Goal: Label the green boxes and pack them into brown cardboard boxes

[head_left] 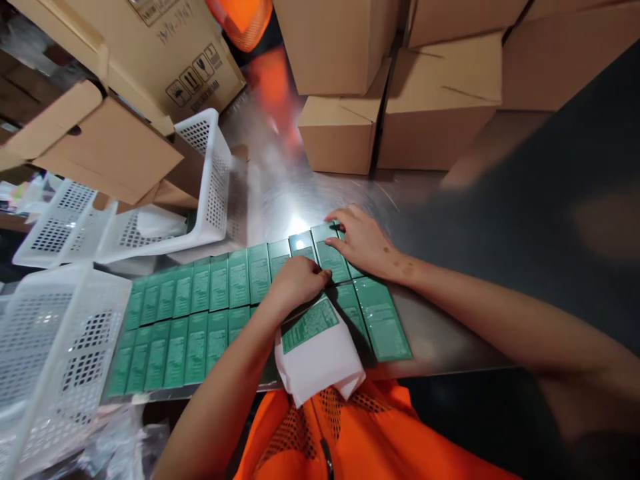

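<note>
- You are working over two rows of flat green packets (200,313) lying side by side on the shiny metal table (440,340), each with its long axis running away from you, the rows stretching left to right.
- Your left hand (295,283) is resting curled, fingers pressing down on packets mid-row; it is closing on nothing that I can see.
- Your right hand (363,243) is lying flat with fingers spread narrowly on the packets at the rows' right end.
- A white sheet with a green label (317,350) is overhanging the near table edge, touching your orange vest (360,433).
- Bare table is lying open to the right and beyond the rows.
- White perforated baskets (55,340) are crowding the left; cardboard boxes (430,100) are stacked at the far side.
</note>
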A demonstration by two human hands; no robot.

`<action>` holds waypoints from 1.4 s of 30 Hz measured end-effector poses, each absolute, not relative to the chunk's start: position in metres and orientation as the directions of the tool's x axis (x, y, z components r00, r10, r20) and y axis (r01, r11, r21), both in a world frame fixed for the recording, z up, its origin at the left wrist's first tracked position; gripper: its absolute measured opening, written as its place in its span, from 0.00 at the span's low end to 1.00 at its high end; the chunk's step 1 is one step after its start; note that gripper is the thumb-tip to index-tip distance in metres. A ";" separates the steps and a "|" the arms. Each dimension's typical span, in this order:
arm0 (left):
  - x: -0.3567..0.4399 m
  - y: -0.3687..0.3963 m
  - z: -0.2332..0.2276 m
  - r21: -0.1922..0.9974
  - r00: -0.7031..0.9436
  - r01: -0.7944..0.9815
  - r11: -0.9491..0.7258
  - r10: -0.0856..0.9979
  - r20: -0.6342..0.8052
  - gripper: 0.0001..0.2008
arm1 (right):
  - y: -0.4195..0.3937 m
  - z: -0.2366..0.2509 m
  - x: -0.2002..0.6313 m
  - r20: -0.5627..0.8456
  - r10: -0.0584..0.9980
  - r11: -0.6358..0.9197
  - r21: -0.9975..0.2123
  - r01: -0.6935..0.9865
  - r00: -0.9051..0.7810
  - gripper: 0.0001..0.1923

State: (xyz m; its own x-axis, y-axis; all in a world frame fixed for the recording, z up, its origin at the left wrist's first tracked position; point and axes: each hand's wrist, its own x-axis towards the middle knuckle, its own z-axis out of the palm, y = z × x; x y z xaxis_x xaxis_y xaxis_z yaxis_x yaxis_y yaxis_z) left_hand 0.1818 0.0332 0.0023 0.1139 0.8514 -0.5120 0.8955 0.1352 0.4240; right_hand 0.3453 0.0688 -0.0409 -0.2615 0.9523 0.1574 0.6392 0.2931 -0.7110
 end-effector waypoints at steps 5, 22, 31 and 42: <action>0.167 0.016 0.010 0.431 0.043 0.894 0.125 0.933 -0.358 0.22 | 0.077 -0.047 0.349 0.165 0.964 0.256 -0.786 0.563 -0.207 0.27; 0.137 -0.020 0.049 0.615 -0.470 0.755 0.228 0.842 0.266 0.18 | -0.013 0.021 0.315 0.540 0.780 0.625 -0.657 0.422 -0.316 0.03; 0.130 -0.005 0.041 0.574 -0.436 0.780 0.249 0.874 0.213 0.20 | -0.041 0.025 0.325 0.686 0.307 0.928 -0.371 0.046 -0.660 0.11; 0.155 0.001 0.020 0.805 0.150 0.590 0.061 0.972 -0.183 0.23 | 0.058 0.015 0.384 0.075 0.981 0.083 -0.996 0.035 -0.180 0.23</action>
